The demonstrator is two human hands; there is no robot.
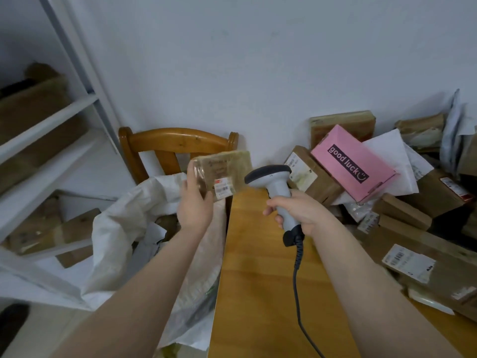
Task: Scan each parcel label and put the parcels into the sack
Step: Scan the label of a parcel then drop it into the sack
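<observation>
My left hand (195,200) grips a small brown taped parcel (227,171) by its left end, held up above the white sack (124,228). Its white label with a barcode faces me. My right hand (296,210) grips the handle of a grey barcode scanner (271,177), whose dark head points left at the parcel, a short gap away. The scanner's coiled black cable hangs down over the wooden table (258,280). The sack stands open left of the table, with several parcels inside it.
A heap of brown cardboard parcels (426,257), white mailers and a pink "good luck" box (353,164) covers the table's right side. A wooden chair (175,143) stands behind the sack. White shelves (51,151) with boxes fill the left.
</observation>
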